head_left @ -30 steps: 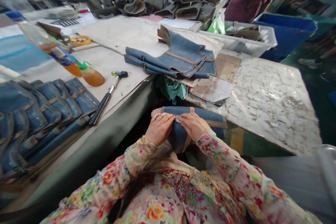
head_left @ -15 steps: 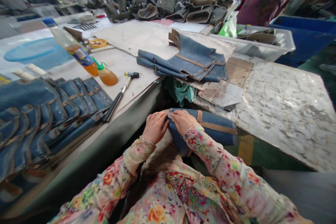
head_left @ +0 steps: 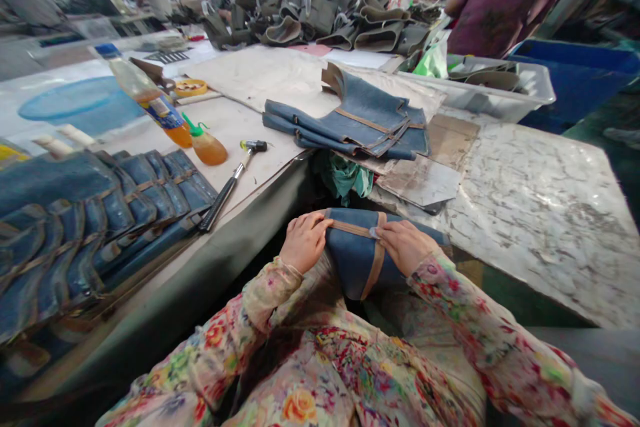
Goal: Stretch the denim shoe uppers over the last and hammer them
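Observation:
A blue denim shoe-upper piece (head_left: 356,260) with tan trim strips lies across my lap, just below the table edge. My left hand (head_left: 303,241) grips its left end with curled fingers. My right hand (head_left: 405,245) pinches the tan strip along its top edge, thumb and fingers pressed together. Both arms are in floral sleeves.
A stack of the same blue pieces (head_left: 360,120) lies on the table ahead; more lie in overlapping rows at left (head_left: 90,213). A hammer (head_left: 231,180), two glue bottles (head_left: 203,143), a white tray (head_left: 505,90) and a person in purple (head_left: 505,0) are nearby.
My hands have moved apart: the right hand slid rightward along the tan strip, uncovering the piece's middle. The left hand stayed at the left end.

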### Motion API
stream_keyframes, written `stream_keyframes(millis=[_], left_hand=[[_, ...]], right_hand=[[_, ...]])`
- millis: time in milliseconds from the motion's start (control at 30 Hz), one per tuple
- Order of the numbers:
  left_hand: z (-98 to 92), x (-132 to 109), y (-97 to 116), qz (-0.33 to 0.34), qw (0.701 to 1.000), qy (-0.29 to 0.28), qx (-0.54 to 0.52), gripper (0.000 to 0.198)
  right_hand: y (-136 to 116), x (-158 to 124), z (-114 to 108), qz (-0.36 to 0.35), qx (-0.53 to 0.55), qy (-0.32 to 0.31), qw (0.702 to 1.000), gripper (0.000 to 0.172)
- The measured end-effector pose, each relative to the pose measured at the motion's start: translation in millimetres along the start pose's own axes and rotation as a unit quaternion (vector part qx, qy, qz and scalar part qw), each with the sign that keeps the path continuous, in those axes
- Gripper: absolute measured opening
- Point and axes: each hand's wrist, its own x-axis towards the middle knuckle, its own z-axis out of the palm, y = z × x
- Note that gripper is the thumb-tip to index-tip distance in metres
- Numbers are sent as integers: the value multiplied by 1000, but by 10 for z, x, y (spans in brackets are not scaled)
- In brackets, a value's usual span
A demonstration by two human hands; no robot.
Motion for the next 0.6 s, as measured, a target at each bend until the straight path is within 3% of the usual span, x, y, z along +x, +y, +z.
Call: stream_keyframes(millis=[167,267,433,500,600], left_hand=[[-140,41,-137,-7,1000,2,16,26],[-402,76,-491,-72,994,44,71,29],[-840,43,-1224,-218,956,126,150,44],[-883,54,-1396,-255,948,115,151,47],[-843,127,-1467,-269,948,86,147,45]], right_hand=[[38,-113,21,0,-81,0,997,28],[5,-173,137,8,-90,56,994,29],[-20,-236,318,-7,-70,137,988,30],[-36,-219,360,-9,-55,153,987,30],[-61,-181,386,-7,-34,166,986,30]])
